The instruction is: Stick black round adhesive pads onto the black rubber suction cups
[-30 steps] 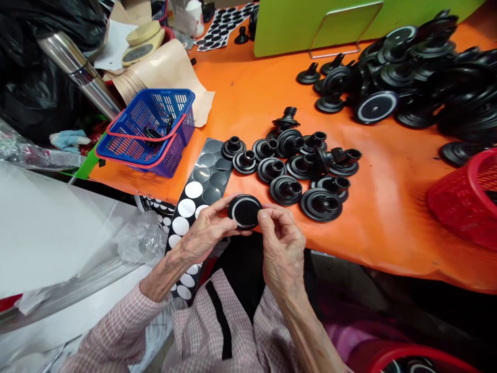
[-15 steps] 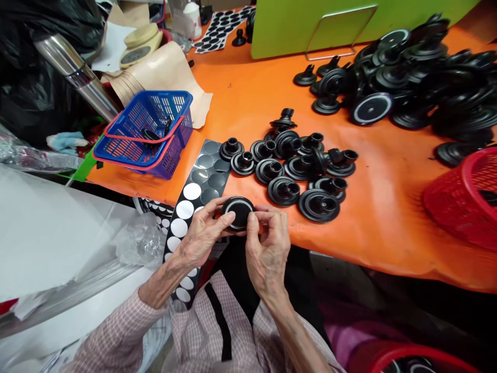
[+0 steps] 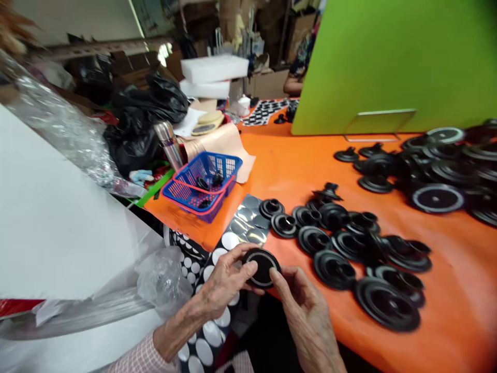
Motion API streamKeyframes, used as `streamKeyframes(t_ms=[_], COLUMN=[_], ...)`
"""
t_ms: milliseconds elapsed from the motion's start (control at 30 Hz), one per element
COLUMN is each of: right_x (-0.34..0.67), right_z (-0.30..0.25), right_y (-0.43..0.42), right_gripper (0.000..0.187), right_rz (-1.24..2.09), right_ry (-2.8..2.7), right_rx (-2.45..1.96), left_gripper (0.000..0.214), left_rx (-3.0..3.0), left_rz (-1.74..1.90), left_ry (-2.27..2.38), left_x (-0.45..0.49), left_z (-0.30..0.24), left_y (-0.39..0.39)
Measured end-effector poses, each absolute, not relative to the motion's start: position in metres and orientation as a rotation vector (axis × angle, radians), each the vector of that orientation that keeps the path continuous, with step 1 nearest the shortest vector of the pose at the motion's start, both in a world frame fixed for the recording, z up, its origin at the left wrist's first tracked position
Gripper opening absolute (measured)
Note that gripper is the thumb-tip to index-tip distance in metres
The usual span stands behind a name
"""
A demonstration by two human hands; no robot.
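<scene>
Between my two hands, just off the table's front edge, is a black round base with a pale ring around its flat face, tilted toward me. My left hand grips its left side, thumb on the face and fingers beneath. My right hand pinches the right edge with the thumb on the rim; its other fingers curl behind. Left of the base lies a sheet of round stickers, dark glossy discs at its far end and white circles nearer me. Several black bases with raised stems stand close to the right.
A blue basket with black parts inside stands at the left. A larger heap of black bases is at the right, before a green board. A steel flask leans near black bags. Behind the board part of a person's arm shows.
The view has swung up and left, so the table items appear lower and farther right, and the background shows. Both hands still hold the black base.
</scene>
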State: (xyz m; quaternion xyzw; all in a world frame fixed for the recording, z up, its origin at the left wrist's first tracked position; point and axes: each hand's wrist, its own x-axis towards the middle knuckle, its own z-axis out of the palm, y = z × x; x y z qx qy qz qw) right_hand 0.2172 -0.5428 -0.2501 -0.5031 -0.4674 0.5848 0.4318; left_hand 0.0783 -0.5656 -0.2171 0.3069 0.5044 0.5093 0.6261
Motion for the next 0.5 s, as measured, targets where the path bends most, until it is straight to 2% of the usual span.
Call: streamKeyframes(t_ms=[267, 333, 400, 500], right_x=[0.123, 0.121, 0.135, 0.166], right_z=[-0.163, -0.16, -0.175, -0.222], right_y=[-0.452, -0.44, -0.444, -0.475], right_gripper=[0.035, 0.033, 0.027, 0.025], right_rz=[1.633, 1.483, 1.203, 0.847], right_ry=[-1.212, -1.247, -1.461, -1.751], right_rx=[-0.728, -0.726, -0.858, -1.035], left_gripper=[0.057, 0.044, 0.032, 0.035], left_rx=[1.144, 1.295, 1.398, 1.244], left_rz=[1.403, 1.486, 1.321, 1.066], left_ry=[1.741, 1.988, 2.02, 1.951], left_x=[-0.009, -0.019, -0.017, -0.002], left_z=[-0.124, -0.118, -0.135, -0.185], left_y=[-0.517, -0.52, -0.532, -0.549])
